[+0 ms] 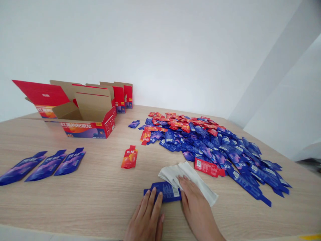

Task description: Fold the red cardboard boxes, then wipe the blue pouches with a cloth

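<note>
A blue pouch (163, 191) lies flat on the table in front of me, its barcode side up. My left hand (146, 214) rests on its left end, fingers stretched out and lying on it. My right hand (194, 201) grips a white cloth (200, 182), which is pressed over the pouch's right upper part. Some of the right fingertips are hidden in the folds. Just beyond the hands, a red pouch (129, 157) lies alone, face up. Another red pouch (208, 167) lies right of the cloth, at the near edge of a pile of pouches (200, 144).
Three blue pouches (70, 162) lie in a row at the left. Behind them stands an open red and blue carton (85, 130), with several more open cartons (119, 100) further back. A lone blue pouch (134, 124) lies between cartons and pile. A white wall (160, 60) borders the table.
</note>
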A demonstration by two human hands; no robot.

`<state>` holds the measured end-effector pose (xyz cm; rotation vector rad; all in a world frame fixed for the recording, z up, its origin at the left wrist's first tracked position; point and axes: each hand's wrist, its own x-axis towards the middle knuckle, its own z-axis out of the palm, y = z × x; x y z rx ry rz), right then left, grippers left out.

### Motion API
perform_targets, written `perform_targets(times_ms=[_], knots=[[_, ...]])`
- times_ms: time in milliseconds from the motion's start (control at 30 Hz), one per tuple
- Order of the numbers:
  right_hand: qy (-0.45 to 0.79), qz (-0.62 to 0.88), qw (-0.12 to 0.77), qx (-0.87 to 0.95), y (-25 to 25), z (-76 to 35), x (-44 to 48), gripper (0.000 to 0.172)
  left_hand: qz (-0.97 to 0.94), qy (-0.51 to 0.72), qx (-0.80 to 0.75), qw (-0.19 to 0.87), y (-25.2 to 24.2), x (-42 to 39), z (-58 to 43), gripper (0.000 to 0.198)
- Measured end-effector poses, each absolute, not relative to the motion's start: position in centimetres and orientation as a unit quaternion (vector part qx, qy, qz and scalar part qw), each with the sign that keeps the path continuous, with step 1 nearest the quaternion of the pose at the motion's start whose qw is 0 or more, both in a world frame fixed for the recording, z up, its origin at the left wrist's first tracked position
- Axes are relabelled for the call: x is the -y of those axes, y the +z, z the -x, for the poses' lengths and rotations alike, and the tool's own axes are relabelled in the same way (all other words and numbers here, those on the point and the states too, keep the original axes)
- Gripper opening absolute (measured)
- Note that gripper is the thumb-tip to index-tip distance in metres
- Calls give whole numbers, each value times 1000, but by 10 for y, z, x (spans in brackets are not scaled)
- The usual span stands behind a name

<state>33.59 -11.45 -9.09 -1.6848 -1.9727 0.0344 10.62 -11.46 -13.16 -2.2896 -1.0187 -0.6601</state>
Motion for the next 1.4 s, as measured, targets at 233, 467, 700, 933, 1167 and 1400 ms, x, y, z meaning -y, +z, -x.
perform_targets(times_ms=[233,467,700,933,1167,1400], knots=[[-7,555,328,764,-90,-305,127,51,854,-236,369,280,-144,114,-105,51],[2,551,252,796,-105,-314,122,67,869,-229,378,223,-148,114,-101,62],[-27,640,297,708,-97,-337,121,50,856,-246,384,243,-153,115,-104,65],[9,496,281,821,-107,-293,122,82,872,-215,364,246,-154,112,-99,64],[57,665,359,653,-90,-356,118,49,859,-206,386,268,-148,117,-106,59],[51,561,393,727,-70,-292,127,56,871,-206,345,284,-150,113,-102,54]])
